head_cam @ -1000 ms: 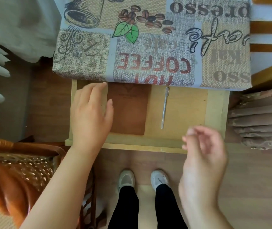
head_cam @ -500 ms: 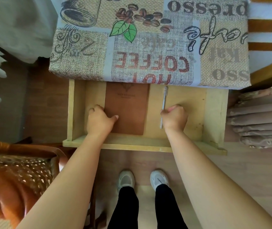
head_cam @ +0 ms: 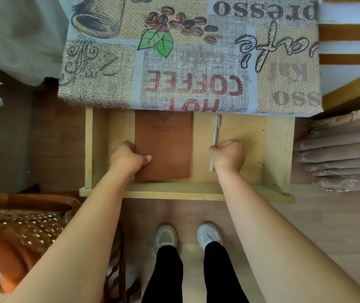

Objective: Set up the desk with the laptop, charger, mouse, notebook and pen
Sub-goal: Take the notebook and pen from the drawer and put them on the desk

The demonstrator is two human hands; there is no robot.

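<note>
My feet in white sneakers (head_cam: pixel 187 236) stand on the wood floor (head_cam: pixel 306 226), black trouser legs below them in the frame. To my left, a wicker chair (head_cam: pixel 17 228), orange-brown, woven seat. Both my bare forearms reach forward into an open wooden drawer (head_cam: pixel 279 149) pulled out from under the desk.

My left hand (head_cam: pixel 126 159) is curled round the left edge of the brown notebook (head_cam: pixel 165 147), thumb lying on the cover, fingers tucked down at the side. The notebook lies flat in the left-middle of the drawer, its far end just under the desk edge, with some embossed print I can't read.

My right hand (head_cam: pixel 228 155) is closed in a fist on the silver pen (head_cam: pixel 215 136), pinching it near its middle. The pen lies lengthwise just right of the notebook, apart from it; one end pokes out below my hand, the other points toward the desk.

Beyond, the desk is covered by a coffee-print tablecloth (head_cam: pixel 187 53), "HOT COFFEE" lettering upside down to me. Pale curtain (head_cam: pixel 14 33) at far left, folded brownish drapes (head_cam: pixel 338 149) at right.
</note>
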